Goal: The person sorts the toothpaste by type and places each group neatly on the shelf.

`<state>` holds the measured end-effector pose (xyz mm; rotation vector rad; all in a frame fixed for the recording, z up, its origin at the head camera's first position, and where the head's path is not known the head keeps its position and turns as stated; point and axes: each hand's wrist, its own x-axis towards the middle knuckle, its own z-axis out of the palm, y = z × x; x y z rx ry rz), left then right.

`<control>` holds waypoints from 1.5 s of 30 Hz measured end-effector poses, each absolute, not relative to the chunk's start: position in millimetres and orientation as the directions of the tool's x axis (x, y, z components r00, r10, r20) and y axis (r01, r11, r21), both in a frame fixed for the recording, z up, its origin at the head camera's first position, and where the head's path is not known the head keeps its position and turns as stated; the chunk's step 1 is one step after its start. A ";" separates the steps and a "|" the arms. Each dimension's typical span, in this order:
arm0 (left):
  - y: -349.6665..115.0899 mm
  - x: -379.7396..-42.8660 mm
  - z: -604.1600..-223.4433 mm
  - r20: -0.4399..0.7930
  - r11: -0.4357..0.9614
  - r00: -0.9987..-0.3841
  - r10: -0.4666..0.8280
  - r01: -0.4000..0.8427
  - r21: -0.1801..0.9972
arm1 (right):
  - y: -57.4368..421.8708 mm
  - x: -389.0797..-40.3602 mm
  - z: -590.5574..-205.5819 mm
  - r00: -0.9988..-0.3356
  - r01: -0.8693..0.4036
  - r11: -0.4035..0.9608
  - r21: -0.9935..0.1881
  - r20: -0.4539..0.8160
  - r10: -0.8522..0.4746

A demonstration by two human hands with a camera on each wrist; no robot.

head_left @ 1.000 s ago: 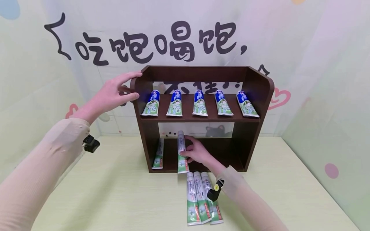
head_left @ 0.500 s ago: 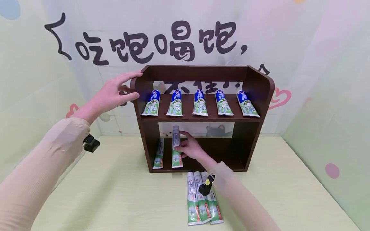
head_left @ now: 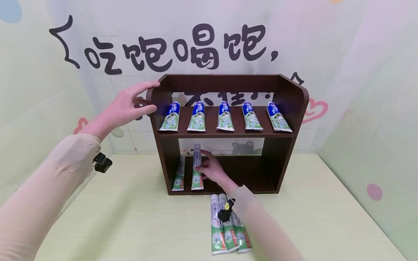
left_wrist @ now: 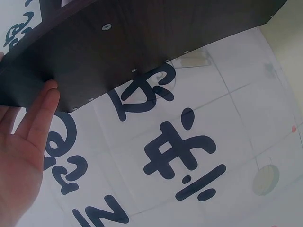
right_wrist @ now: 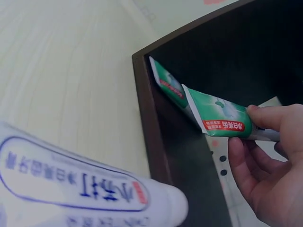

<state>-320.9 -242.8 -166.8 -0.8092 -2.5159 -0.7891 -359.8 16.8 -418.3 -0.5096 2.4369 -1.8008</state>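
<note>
Pale table [head_left: 130, 224], bearing three toothpaste tubes [head_left: 218, 239], spreads below the grip; the right hand [head_left: 212, 168] pinches another tube [head_left: 197, 180], cap [head_left: 197, 146] raised, at the lower level of the brown shelf [head_left: 225, 135], just right of a shelved tube [head_left: 178, 181]. Above and left, the left hand [head_left: 128, 103] rests straight fingers against the shelf's side. Placing seems in hand; next likely calls for lowering the cap and letting go.

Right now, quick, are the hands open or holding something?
Left hand: open, touching the side of the shelf.
Right hand: closed, holding a toothpaste tube.
</note>
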 end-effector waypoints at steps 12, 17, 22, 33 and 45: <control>-242.3 -321.7 -168.6 0.508 0.673 -0.761 0.404 0.623 0.398 | 11.8 -369.7 -444.5 -0.943 -0.246 0.238 -0.940 0.176 -0.281; -241.8 -320.5 -167.1 0.518 0.664 -0.753 0.405 0.632 0.400 | 11.4 -370.9 -450.0 -0.938 -0.259 0.258 -0.931 0.179 -0.298; -241.6 -319.6 -166.5 0.514 0.668 -0.757 0.404 0.628 0.399 | 12.4 -370.6 -451.3 -0.940 -0.232 0.249 -0.940 0.151 -0.304; -241.4 -320.8 -168.1 0.506 0.672 -0.759 0.410 0.626 0.395 | 16.6 -368.9 -451.8 -0.903 -0.278 0.259 -0.925 0.159 -0.400; -241.1 -320.4 -168.3 0.509 0.672 -0.761 0.402 0.623 0.400 | 22.0 -371.1 -458.5 -0.886 -0.324 0.316 -0.892 0.169 -0.431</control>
